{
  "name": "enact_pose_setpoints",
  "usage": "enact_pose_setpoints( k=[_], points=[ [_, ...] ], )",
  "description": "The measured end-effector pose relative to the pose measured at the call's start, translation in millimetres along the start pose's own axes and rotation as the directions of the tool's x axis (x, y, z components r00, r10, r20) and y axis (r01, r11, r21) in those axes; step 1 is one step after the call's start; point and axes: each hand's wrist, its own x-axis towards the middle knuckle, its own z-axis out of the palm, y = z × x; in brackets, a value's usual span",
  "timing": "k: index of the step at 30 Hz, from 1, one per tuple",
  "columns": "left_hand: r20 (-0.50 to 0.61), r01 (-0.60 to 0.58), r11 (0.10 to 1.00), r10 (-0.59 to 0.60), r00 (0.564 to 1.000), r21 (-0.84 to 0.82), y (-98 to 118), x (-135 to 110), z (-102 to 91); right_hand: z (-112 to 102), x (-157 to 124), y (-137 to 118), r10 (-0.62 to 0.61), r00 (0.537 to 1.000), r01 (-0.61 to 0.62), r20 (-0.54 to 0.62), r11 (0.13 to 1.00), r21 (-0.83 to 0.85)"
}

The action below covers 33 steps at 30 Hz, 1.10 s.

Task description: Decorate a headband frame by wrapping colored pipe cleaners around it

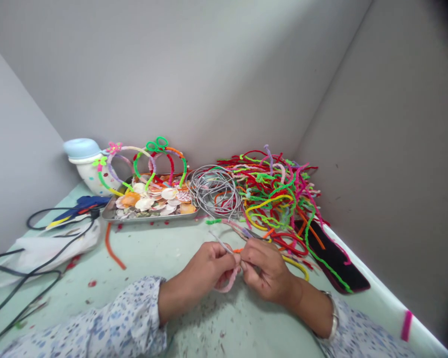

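Note:
My left hand [213, 266] is closed in a pinch around a thin grey wire [219, 240], whose free end sticks up to the left. A pale pink pipe cleaner [229, 284] curls down below the fingertips. My right hand [266, 268] pinches at the same spot, its fingertips meeting the left ones. A short orange piece of pipe cleaner [239, 250] shows between the two hands. What exactly lies under the right fingertips is hidden. Dark blades, seemingly of scissors [253, 234], lie just behind the right hand; whether it touches them I cannot tell.
Behind stand a metal tray [153, 219] of shells with wrapped headbands [179, 154], a coil of grey wire [214, 191] and a heap of coloured pipe cleaners [276, 189]. A white-and-blue container [89, 169], a blue glue gun [82, 206] and black cables [26, 273] are left.

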Motion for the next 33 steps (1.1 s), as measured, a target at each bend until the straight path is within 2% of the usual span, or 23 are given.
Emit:
enact_pose_setpoints(
  k=[6, 9, 11, 13, 15, 16, 17, 18, 20, 23, 26, 29, 33],
  points=[
    [0.029, -0.015, 0.999, 0.013, 0.999, 0.047, -1.4, 1.9, -1.2, 1.8, -3.2, 4.9, 0.067, 0.997, -0.066, -0.031, 0.996, 0.058],
    [0.018, -0.138, 0.973, 0.138, 0.990, 0.186, 2.8, 0.0, -3.9, 1.0, -3.1, 7.3, 0.110, 0.993, -0.107, -0.042, 0.992, 0.067],
    [-0.036, -0.257, 0.899, 0.287, 0.957, 0.354, 5.7, -2.6, -7.3, -0.2, -2.0, 7.7, 0.145, 0.988, -0.142, -0.048, 0.988, 0.065],
    [-0.082, -0.356, 0.750, 0.476, 0.876, 0.558, 6.3, -5.2, -11.9, -1.4, -0.6, 7.3, 0.166, 0.984, -0.162, -0.064, 0.985, 0.055],
    [-0.075, -0.424, 0.538, 0.678, 0.731, 0.728, 3.6, -6.9, -16.5, -1.8, 0.4, 6.4, 0.160, 0.984, -0.158, -0.073, 0.987, 0.040],
    [-0.045, -0.454, 0.447, 0.750, 0.660, 0.771, 1.1, -7.2, -18.3, -1.7, 0.6, 5.9, 0.152, 0.986, -0.150, -0.070, 0.988, 0.030],
    [0.003, -0.484, 0.369, 0.792, 0.610, 0.793, -1.8, -7.3, -19.5, -1.4, 0.6, 5.4, 0.146, 0.987, -0.145, -0.064, 0.989, 0.022],
    [0.043, -0.504, 0.317, 0.814, 0.579, 0.803, -5.0, -7.2, -20.0, -1.0, 0.5, 4.9, 0.144, 0.988, -0.143, -0.053, 0.990, 0.015],
    [0.117, -0.526, 0.263, 0.804, 0.583, 0.809, -11.3, -6.7, -19.0, 0.0, -0.1, 4.3, 0.147, 0.989, -0.147, -0.029, 0.989, 0.007],
    [0.145, -0.507, 0.280, 0.749, 0.647, 0.815, -18.0, -6.0, -14.9, 1.0, -1.0, 4.1, 0.138, 0.990, -0.138, 0.000, 0.990, 0.008],
    [0.112, -0.475, 0.308, 0.733, 0.670, 0.825, -20.3, -5.0, -12.2, 1.1, -1.0, 4.1, 0.120, 0.993, -0.121, 0.010, 0.992, 0.021],
    [0.082, -0.466, 0.337, 0.734, 0.674, 0.818, -20.3, -3.2, -12.7, 0.5, -0.6, 3.7, 0.121, 0.993, -0.121, 0.014, 0.992, 0.023],
    [0.084, -0.471, 0.364, 0.714, 0.695, 0.803, -20.0, -0.5, -15.3, -0.4, -1.0, 2.8, 0.129, 0.992, -0.129, 0.015, 0.991, 0.025]
  ],
)
